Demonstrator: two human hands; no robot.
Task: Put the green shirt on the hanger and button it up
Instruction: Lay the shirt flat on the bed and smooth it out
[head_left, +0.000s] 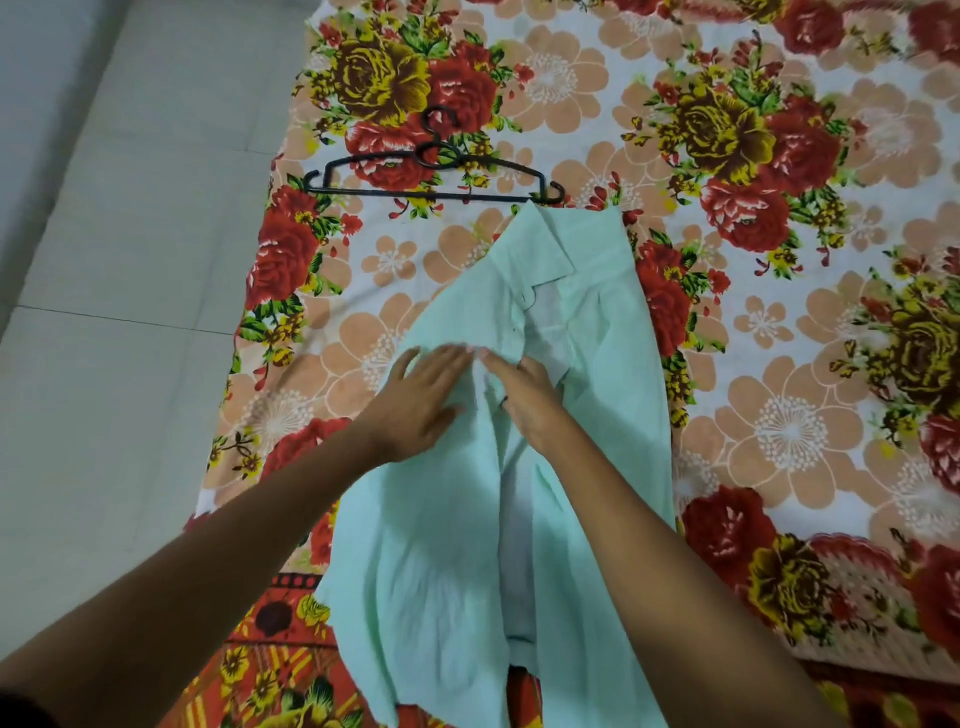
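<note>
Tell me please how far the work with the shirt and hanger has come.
Early stage. Done: the green shirt lies spread on the floral bedsheet, front open, collar toward the black hanger. In hand: the left hand and right hand rest flat on the two front panels near the chest, gripping nothing. Left: the hanger lies bare just beyond the collar, so it must go inside the shirt, then the front must be buttoned.

Pale green shirt (467, 519) flat, unbuttoned, collar toward black hanger (436, 176); hanger bare, just beyond collar
</note>
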